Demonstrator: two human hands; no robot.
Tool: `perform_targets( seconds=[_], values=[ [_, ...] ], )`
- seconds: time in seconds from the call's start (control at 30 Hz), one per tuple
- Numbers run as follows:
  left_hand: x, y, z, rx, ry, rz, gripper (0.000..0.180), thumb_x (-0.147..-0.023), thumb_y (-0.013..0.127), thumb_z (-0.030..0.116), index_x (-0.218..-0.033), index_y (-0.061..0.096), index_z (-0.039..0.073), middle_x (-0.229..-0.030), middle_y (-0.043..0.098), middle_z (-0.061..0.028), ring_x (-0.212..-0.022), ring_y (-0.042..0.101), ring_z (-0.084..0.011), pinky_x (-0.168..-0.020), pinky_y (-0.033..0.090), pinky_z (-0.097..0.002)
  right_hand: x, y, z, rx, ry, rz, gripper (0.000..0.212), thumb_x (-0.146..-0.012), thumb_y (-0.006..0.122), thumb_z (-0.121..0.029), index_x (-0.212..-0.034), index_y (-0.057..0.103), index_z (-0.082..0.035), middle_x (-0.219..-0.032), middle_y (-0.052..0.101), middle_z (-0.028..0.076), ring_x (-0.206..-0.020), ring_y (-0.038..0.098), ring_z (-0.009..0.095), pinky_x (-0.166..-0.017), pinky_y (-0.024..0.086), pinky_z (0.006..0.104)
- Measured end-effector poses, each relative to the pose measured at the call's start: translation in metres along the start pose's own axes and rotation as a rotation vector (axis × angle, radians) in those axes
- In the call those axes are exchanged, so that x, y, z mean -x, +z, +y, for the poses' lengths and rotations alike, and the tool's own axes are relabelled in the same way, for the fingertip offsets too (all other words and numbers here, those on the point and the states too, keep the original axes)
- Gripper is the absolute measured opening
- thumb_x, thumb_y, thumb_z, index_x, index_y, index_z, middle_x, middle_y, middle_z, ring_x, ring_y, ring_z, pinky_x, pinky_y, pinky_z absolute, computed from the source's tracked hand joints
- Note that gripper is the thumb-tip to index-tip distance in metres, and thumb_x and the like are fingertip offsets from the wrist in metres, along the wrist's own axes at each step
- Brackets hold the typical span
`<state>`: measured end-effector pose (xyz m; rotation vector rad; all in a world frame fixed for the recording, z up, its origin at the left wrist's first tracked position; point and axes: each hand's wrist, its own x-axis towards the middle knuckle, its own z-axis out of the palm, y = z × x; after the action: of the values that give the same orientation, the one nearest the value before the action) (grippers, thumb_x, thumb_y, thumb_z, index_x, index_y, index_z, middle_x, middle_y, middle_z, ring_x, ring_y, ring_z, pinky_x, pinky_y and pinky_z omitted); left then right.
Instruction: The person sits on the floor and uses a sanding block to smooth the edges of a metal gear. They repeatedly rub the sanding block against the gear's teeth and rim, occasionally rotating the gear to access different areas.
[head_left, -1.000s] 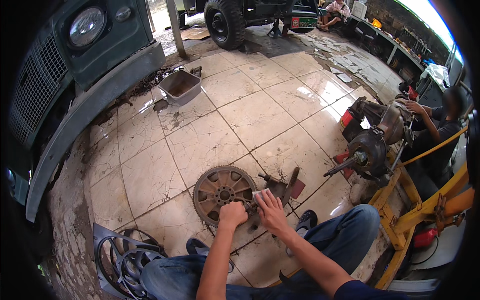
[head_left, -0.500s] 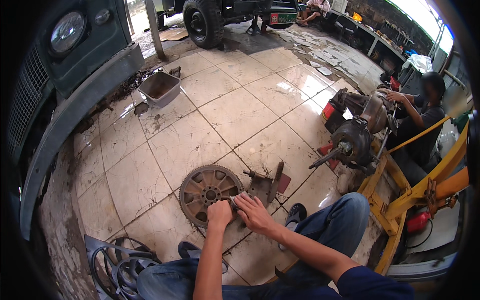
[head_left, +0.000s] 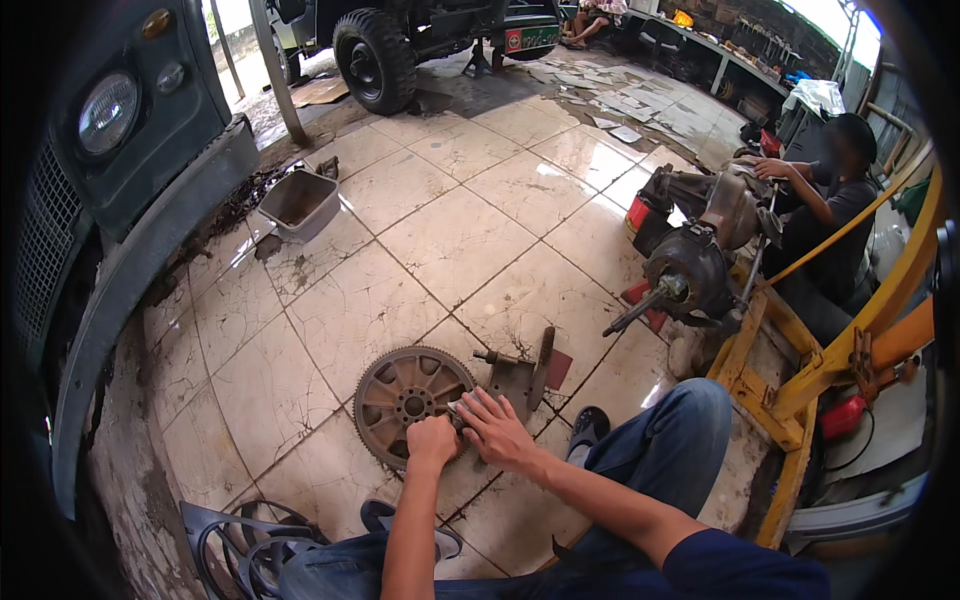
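Observation:
A rusty toothed flywheel [head_left: 385, 385] lies flat on the tiled floor in front of me. My left hand [head_left: 433, 441] is a closed fist at its near right side; what it grips is hidden. Beside it, my right hand [head_left: 497, 432] lies over the flywheel's right edge with fingers stretched out and slightly spread. A small pale piece [head_left: 454, 406] shows at the right fingertips, too small to name. Just beyond the right hand are a metal bracket-like part [head_left: 512, 378] with a stub, a long dark flat bar [head_left: 543, 362] and a dark red flat piece [head_left: 559, 371].
A grey tub [head_left: 301, 207] stands at the far left near a green vehicle's bumper [head_left: 180, 215]. To the right, an axle-like assembly [head_left: 690, 280] sits by a yellow metal frame [head_left: 790, 400], with another person [head_left: 835, 200] beside it. A black fan [head_left: 255, 550] lies at my lower left.
The view has shifted slightly, moving the scene left. My right fingers are more spread and have moved slightly inward over the flywheel. My left fist keeps its place on it.

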<state>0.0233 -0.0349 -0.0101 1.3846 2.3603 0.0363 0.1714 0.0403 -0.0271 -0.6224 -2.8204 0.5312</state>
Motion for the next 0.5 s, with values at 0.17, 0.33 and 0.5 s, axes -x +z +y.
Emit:
perform_targets(
  seconds=[0.17, 0.33, 0.5],
  values=[
    [-0.006, 0.000, -0.010, -0.013, 0.041, -0.016, 0.021, -0.075, 0.065, 0.018, -0.093, 0.075, 0.011, -0.089, 0.072, -0.0191, -0.085, 0.071, -0.0360, -0.079, 0.056, -0.0457, 0.021, 0.000, -0.002, -0.076, -0.015, 0.016, 0.050, -0.100, 0.048, -0.030, -0.146, 0.041, -0.013, -0.155, 0.034, 0.006, -0.147, 0.023, 0.027, -0.115, 0.023, 0.0530],
    [-0.014, -0.004, -0.004, -0.013, 0.009, 0.011, 0.018, -0.077, 0.067, 0.019, -0.086, 0.074, 0.005, -0.089, 0.071, -0.0202, -0.085, 0.071, -0.0357, -0.077, 0.057, -0.0442, 0.000, -0.005, -0.005, -0.069, 0.060, 0.066, 0.048, -0.099, 0.048, -0.029, -0.144, 0.044, -0.012, -0.153, 0.037, 0.008, -0.145, 0.027, 0.029, -0.114, 0.025, 0.0519],
    [-0.016, -0.001, -0.014, 0.127, -0.023, -0.017, 0.020, -0.076, 0.068, 0.017, -0.088, 0.072, 0.002, -0.090, 0.070, -0.0250, -0.087, 0.069, -0.0400, -0.079, 0.056, -0.0483, -0.006, 0.000, -0.012, -0.058, 0.036, 0.062, 0.049, -0.098, 0.051, -0.026, -0.143, 0.044, -0.008, -0.152, 0.038, 0.011, -0.144, 0.027, 0.030, -0.112, 0.028, 0.0512]
  ],
)
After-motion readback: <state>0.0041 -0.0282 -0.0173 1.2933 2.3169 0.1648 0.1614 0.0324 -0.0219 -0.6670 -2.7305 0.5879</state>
